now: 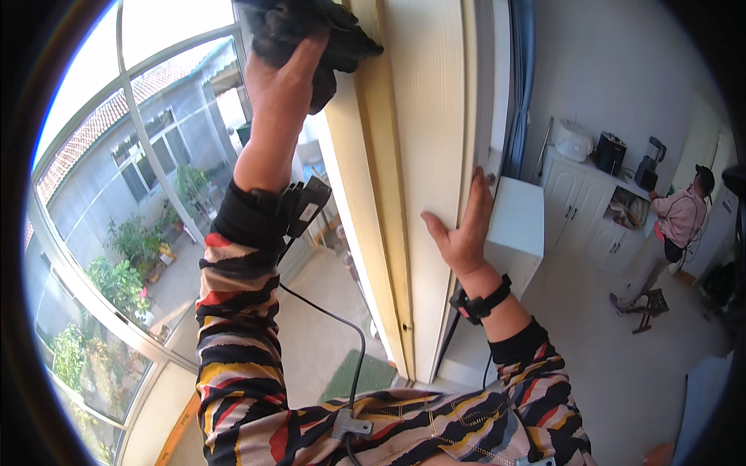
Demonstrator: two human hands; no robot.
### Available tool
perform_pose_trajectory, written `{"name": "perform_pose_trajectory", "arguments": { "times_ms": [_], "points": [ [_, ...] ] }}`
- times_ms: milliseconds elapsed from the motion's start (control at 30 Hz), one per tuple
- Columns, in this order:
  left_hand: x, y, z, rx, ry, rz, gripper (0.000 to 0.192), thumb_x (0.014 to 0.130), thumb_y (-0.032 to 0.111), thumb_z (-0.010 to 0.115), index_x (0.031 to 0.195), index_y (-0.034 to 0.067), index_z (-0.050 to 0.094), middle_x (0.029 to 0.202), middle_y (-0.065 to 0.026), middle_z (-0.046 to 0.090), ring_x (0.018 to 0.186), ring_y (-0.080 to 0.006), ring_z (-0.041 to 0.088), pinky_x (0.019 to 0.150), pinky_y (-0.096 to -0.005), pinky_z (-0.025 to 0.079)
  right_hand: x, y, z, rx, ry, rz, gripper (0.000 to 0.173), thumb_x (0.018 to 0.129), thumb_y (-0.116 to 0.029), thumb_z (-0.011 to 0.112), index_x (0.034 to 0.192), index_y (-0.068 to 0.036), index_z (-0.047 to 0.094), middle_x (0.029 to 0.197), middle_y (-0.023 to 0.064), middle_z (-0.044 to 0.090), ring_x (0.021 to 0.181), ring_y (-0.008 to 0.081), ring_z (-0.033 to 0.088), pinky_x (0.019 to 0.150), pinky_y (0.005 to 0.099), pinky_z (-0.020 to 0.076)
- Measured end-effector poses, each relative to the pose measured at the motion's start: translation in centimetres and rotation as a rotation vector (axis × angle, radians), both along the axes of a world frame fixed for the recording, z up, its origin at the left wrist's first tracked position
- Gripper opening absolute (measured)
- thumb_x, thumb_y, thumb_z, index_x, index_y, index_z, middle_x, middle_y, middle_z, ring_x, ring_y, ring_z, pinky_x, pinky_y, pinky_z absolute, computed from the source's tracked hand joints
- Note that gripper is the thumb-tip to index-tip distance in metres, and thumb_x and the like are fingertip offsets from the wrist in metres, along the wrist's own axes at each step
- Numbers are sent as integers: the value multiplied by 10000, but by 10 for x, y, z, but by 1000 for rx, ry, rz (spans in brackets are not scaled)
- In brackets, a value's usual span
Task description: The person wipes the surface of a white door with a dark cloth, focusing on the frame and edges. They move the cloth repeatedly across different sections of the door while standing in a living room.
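High in the picture, my left hand grips a bunched dark cloth. The cloth lies against the upper part of the yellowish edge of a door frame, and it hides most of my fingers. My right hand rests on the cream wood-grain casing of that frame, thumb and fingers apart, with nothing held. A black strap with a small box sits on my left wrist, and a black wristband is on my right.
A black cable hangs from my left wrist to a clip on my chest. To the right stand a white cabinet, a blue curtain, a counter with appliances, a person and a folding stool. Glazed windows line the left.
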State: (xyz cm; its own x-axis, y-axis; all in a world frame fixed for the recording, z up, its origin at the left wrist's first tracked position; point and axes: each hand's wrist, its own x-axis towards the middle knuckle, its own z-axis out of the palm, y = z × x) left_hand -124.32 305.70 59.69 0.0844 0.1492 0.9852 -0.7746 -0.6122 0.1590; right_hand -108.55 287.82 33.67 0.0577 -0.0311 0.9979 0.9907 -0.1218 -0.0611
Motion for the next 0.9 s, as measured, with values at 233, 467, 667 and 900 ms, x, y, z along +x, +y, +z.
{"name": "perform_pose_trajectory", "arguments": {
  "times_ms": [233, 467, 667, 900],
  "points": [
    [28, -26, 93, -76, -175, 588, 527, 901, 187, 728, 1376, 22, 572, 1178, -215, 703, 1110, -320, 686, 926, -401, 547, 1, -1, -1, 28, 2, 33, 958, 865, -377, 817, 1552, 24, 283, 1531, 355, 370, 1364, 522, 431, 1121, 563, 405],
    [35, -12, 117, 248, -258, 1124, 725, 863, 153, 684, 1530, 57, 415, 1488, -267, 498, 1311, -481, 521, 1109, -489, 436, 0, -1, -1, 31, 15, 61, 958, 850, -356, 834, 1541, 34, 297, 1531, 346, 369, 1363, 518, 431, 1121, 554, 411],
    [26, -35, 113, 429, -94, 1132, 875, 817, 281, 756, 1564, 57, 361, 1604, -275, 340, 1386, -498, 437, 1149, -526, 399, -2, -2, -1, 17, 23, 59, 939, 860, -364, 826, 1519, 67, 315, 1529, 348, 368, 1363, 517, 428, 1121, 552, 409],
    [33, -36, 128, 293, -120, 1022, 407, 880, 315, 744, 1171, 43, 665, 1200, -211, 662, 1091, -450, 618, 970, -508, 497, -3, -1, -1, 32, 5, 62, 925, 873, -376, 814, 1519, 65, 319, 1528, 345, 372, 1361, 510, 432, 1114, 547, 418]
  ]
}}
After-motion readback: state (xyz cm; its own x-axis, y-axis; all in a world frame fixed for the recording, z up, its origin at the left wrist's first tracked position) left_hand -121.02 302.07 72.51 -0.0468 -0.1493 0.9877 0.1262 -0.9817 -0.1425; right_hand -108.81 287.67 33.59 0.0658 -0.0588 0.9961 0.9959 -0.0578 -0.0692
